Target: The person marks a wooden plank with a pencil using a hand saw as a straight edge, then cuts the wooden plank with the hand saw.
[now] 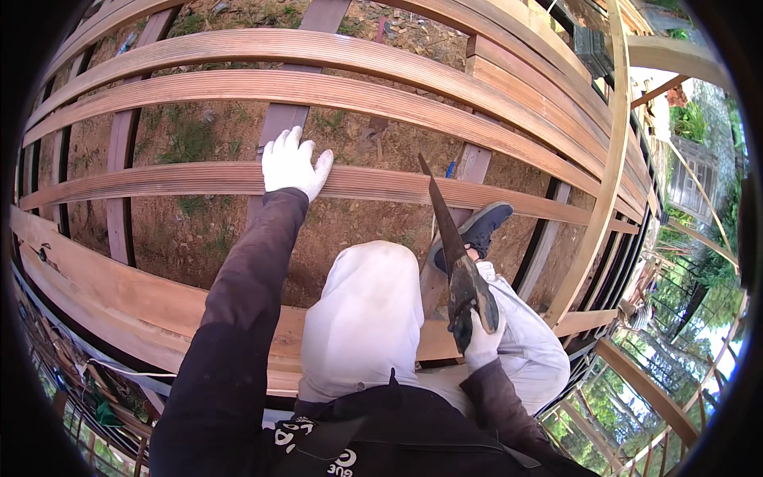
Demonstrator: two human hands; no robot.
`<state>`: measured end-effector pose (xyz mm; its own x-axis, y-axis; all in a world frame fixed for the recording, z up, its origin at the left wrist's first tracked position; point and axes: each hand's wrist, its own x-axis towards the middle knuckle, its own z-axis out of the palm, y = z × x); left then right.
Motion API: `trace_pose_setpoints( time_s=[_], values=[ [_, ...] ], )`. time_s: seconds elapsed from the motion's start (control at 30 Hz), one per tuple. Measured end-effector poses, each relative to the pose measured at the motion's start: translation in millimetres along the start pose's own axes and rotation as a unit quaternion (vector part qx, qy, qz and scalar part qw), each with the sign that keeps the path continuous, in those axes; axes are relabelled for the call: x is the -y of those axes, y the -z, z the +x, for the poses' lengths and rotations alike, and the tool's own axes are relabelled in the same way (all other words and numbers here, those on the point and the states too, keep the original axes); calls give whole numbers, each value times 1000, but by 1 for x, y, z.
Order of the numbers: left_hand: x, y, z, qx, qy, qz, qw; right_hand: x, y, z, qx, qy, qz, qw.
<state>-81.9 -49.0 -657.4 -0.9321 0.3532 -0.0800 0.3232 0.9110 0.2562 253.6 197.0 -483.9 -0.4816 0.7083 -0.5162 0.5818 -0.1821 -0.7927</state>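
Left hand [292,165] in a white glove is flat and open on a long reddish grooved wooden deck board [159,180], fingers spread, not gripping it. Right hand [482,342], also white-gloved, is clenched around the dark handle of a narrow pointed hand saw [450,238], blade angled up over the knee, near a dark blue sneaker [482,226] resting on a joist

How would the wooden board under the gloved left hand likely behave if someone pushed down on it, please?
The wooden board is long, thin and spans metal joists, so it would probably flex slightly between them. It lies flat, so it seems unlikely to roll. The left hand presses on it; loose, it might slide.
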Motion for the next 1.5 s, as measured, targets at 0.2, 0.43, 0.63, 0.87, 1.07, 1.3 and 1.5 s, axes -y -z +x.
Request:
trace_pose_setpoints(
  time_s=[0.2,0.43,0.63,0.87,1.07,1.3,1.5],
  values=[
    [-24,-17,7,-42,-22,-44,998,22,-99,186,48,-19,-15,999],
    [6,-6,-2,-33,-7,-14,999,43,5,-40,55,-24,-7,998],
    [-48,-17,30,-58,-45,-61,995,-10,-75,206,-31,203,-113,972],
    [13,-10,-7,-23,-2,-14,1000,32,21,-40,104,-68,18,992],
    [-56,-13,28,-63,-51,-67,994,-10,-52,192,-53,220,-115,967],
    [10,-18,-10,-15,-12,-13,1000,-6,-11,23,24,20,-53,998],
    [-22,-10,10,-18,-18,-31,999,2,-26,82,-20,82,-69,994]
  ],
)
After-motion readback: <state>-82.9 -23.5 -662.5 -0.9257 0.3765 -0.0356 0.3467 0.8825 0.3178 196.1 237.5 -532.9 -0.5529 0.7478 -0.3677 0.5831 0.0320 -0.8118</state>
